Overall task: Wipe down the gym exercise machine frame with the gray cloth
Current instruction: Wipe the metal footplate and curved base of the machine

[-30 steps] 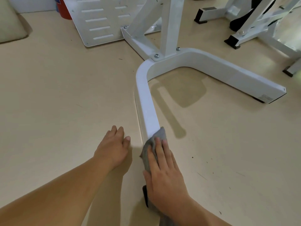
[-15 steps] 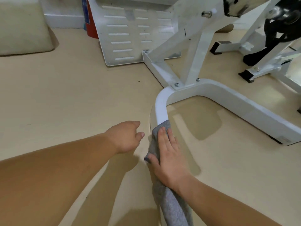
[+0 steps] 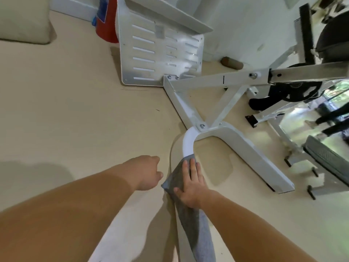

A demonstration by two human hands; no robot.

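The white exercise machine frame (image 3: 243, 148) lies low on the beige floor, its U-shaped base tube curving toward me. A gray cloth (image 3: 190, 218) is draped along the near leg of that tube, just below the bend. My right hand (image 3: 190, 184) presses flat on the cloth with straight fingers, thumb out to the left. My left hand (image 3: 146, 172) rests on the floor just left of the tube, fingers loosely curled, holding nothing. The near end of the tube is hidden under the cloth and my arm.
A white slotted footplate (image 3: 160, 55) stands at the back of the frame, with a red container (image 3: 107, 21) behind it. A beige cushion (image 3: 22, 19) sits far left. More gym equipment and black weight plates (image 3: 294, 91) crowd the right side.
My right hand has slid the cloth up the tube toward the bend. My left hand moved forward with it. My head has lifted, showing more of the room.
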